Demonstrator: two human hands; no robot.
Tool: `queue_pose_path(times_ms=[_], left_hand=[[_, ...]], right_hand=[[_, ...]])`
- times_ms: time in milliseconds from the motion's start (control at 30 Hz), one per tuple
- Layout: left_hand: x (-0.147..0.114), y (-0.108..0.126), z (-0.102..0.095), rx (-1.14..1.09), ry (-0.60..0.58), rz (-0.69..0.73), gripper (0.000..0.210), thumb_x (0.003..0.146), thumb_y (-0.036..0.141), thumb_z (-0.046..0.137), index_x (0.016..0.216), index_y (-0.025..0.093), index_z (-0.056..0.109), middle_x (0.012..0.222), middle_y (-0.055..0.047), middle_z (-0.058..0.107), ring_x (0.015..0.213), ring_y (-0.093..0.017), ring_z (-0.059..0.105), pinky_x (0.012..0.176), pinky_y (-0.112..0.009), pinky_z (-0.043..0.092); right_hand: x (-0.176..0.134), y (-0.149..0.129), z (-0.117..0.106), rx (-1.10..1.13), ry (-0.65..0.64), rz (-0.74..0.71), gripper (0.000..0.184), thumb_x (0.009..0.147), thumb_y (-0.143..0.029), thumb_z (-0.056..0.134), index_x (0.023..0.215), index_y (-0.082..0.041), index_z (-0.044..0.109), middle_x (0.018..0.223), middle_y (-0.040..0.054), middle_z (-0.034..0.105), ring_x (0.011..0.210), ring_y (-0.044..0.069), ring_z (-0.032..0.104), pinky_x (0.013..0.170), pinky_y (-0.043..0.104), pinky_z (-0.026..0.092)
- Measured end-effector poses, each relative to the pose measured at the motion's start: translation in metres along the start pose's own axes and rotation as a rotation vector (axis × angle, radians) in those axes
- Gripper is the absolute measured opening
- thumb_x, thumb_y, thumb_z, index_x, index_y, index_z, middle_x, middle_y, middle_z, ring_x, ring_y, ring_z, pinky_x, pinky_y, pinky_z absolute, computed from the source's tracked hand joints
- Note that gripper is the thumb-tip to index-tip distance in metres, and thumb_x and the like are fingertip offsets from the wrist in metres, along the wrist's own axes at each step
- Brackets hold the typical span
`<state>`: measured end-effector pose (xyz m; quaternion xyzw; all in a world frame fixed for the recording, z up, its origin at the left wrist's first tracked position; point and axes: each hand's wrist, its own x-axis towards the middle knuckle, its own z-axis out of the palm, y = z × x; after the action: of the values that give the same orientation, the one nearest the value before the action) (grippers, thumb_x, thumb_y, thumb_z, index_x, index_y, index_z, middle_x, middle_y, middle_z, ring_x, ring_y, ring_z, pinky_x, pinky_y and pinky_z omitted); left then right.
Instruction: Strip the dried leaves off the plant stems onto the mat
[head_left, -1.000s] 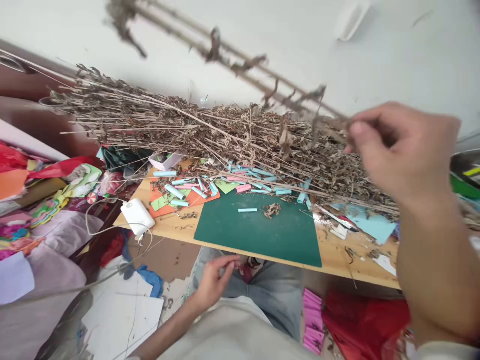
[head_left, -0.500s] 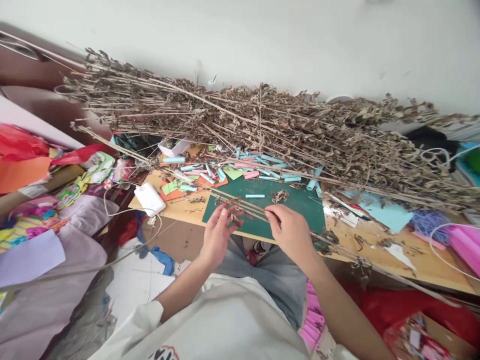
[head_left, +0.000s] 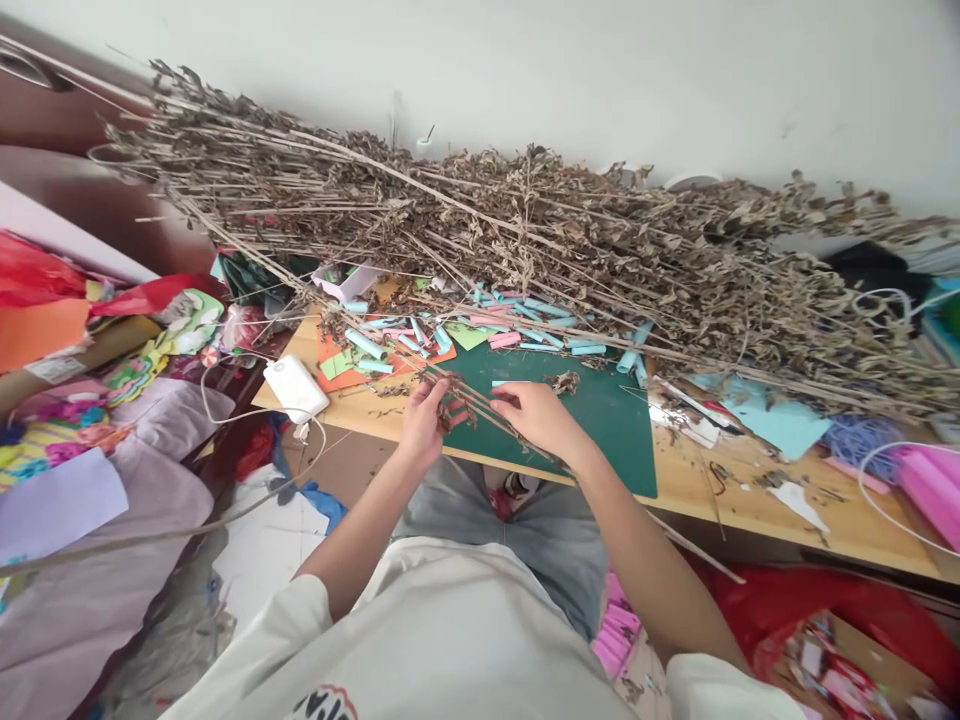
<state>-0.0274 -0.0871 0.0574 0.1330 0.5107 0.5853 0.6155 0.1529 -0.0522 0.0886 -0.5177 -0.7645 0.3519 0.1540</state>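
Observation:
Thin dried plant stems (head_left: 474,398) with shrivelled brown leaves run slantwise between my hands, over the front of the green cutting mat (head_left: 607,425). My left hand (head_left: 424,420) is closed around the stems near the mat's left edge, and crumpled leaves show at its fingers. To the right, my right hand (head_left: 544,415) pinches the same stems between thumb and fingers. A pale stem end (head_left: 697,550) sticks out below my right forearm. Behind the hands lies a large heap of dried stalks (head_left: 517,220), stretching across the back of the table.
Several blue and pink paper tubes (head_left: 506,340) lie between heap and mat. A white power bank (head_left: 295,388) with a cable rests at the table's left edge. Blue paper (head_left: 780,420) and purple shredded strands (head_left: 862,448) are at the right. Coloured craft materials (head_left: 90,430) pile up on the left.
My right hand has moved left and slightly up, closer to my left hand. The stems' lower right end has shifted left with it. My left hand has moved slightly left, still on the stems.

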Motion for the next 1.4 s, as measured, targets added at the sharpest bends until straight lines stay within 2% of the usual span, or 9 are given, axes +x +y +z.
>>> queue_pose_path(times_ms=[133, 367, 533, 733, 900, 1033, 1133, 1267, 1400], left_hand=[[-0.006, -0.008, 0.001, 0.015, -0.062, 0.004, 0.039, 0.069, 0.033, 0.082, 0.100, 0.019, 0.065, 0.088, 0.000, 0.069, 0.059, -0.008, 0.066, 0.062, -0.022, 0.060], [-0.002, -0.024, 0.002, 0.065, -0.081, -0.019, 0.042, 0.064, 0.036, 0.085, 0.097, 0.016, 0.066, 0.082, 0.000, 0.068, 0.061, -0.010, 0.067, 0.057, -0.022, 0.060], [0.002, -0.032, 0.006, 0.090, -0.041, 0.022, 0.043, 0.062, 0.039, 0.085, 0.089, 0.014, 0.063, 0.075, 0.001, 0.066, 0.061, -0.012, 0.068, 0.057, -0.022, 0.060], [-0.002, -0.039, 0.012, 0.081, -0.023, 0.007, 0.042, 0.064, 0.041, 0.084, 0.086, 0.013, 0.061, 0.072, -0.001, 0.066, 0.061, -0.014, 0.070, 0.054, -0.020, 0.057], [-0.004, -0.048, 0.016, 0.032, -0.006, 0.005, 0.043, 0.063, 0.041, 0.084, 0.087, 0.013, 0.060, 0.075, -0.001, 0.067, 0.063, -0.015, 0.071, 0.058, -0.022, 0.059], [-0.005, -0.052, 0.020, -0.018, -0.006, 0.003, 0.043, 0.065, 0.041, 0.083, 0.089, 0.014, 0.060, 0.076, -0.001, 0.067, 0.063, -0.015, 0.071, 0.059, -0.024, 0.059], [-0.005, -0.054, 0.022, -0.035, -0.014, -0.006, 0.043, 0.067, 0.042, 0.083, 0.090, 0.015, 0.059, 0.080, -0.002, 0.069, 0.060, -0.013, 0.069, 0.060, -0.025, 0.059], [-0.005, -0.058, 0.022, -0.053, -0.047, 0.008, 0.042, 0.069, 0.044, 0.082, 0.091, 0.016, 0.060, 0.077, 0.001, 0.069, 0.057, -0.012, 0.067, 0.060, -0.026, 0.059], [-0.005, -0.061, 0.019, -0.080, -0.064, 0.001, 0.037, 0.076, 0.045, 0.076, 0.096, 0.017, 0.063, 0.082, 0.000, 0.069, 0.061, -0.013, 0.069, 0.065, -0.027, 0.060]], right_hand=[[0.014, -0.001, 0.001, 0.137, 0.021, 0.028, 0.025, 0.087, -0.030, 0.060, 0.106, -0.021, 0.074, 0.103, 0.0068, 0.076, 0.093, 0.020, 0.070, 0.085, 0.030, 0.050], [0.022, 0.012, 0.030, 0.349, 0.023, 0.025, 0.019, 0.087, -0.030, 0.060, 0.090, -0.021, 0.076, 0.080, 0.0011, 0.075, 0.074, 0.016, 0.067, 0.070, 0.025, 0.048], [0.012, 0.019, 0.035, 0.013, 0.150, 0.057, 0.017, 0.090, -0.021, 0.054, 0.086, -0.021, 0.070, 0.086, 0.0037, 0.073, 0.079, 0.017, 0.065, 0.074, 0.026, 0.044], [-0.007, 0.035, 0.007, -0.276, 0.371, 0.199, 0.024, 0.095, -0.027, 0.047, 0.091, -0.022, 0.070, 0.097, 0.0071, 0.070, 0.086, 0.020, 0.064, 0.077, 0.029, 0.044], [-0.008, 0.049, -0.013, -0.442, 0.341, 0.345, 0.025, 0.091, -0.020, 0.051, 0.108, -0.016, 0.069, 0.100, 0.0135, 0.069, 0.085, 0.023, 0.065, 0.073, 0.032, 0.045], [-0.008, 0.041, -0.004, -0.286, 0.353, 0.156, 0.031, 0.093, -0.026, 0.051, 0.116, -0.015, 0.069, 0.098, 0.0111, 0.070, 0.089, 0.022, 0.065, 0.082, 0.032, 0.048], [-0.008, 0.031, 0.013, -0.104, 0.267, -0.001, 0.029, 0.091, -0.030, 0.057, 0.113, -0.019, 0.072, 0.097, 0.0069, 0.072, 0.089, 0.019, 0.065, 0.085, 0.030, 0.048], [-0.003, 0.025, 0.035, 0.019, 0.229, -0.023, 0.024, 0.088, -0.030, 0.062, 0.107, -0.022, 0.075, 0.096, 0.0057, 0.073, 0.085, 0.018, 0.065, 0.079, 0.030, 0.049], [0.001, 0.026, 0.047, 0.095, 0.323, -0.027, 0.019, 0.089, -0.023, 0.059, 0.093, -0.024, 0.078, 0.087, 0.0031, 0.072, 0.082, 0.017, 0.065, 0.077, 0.029, 0.049]])
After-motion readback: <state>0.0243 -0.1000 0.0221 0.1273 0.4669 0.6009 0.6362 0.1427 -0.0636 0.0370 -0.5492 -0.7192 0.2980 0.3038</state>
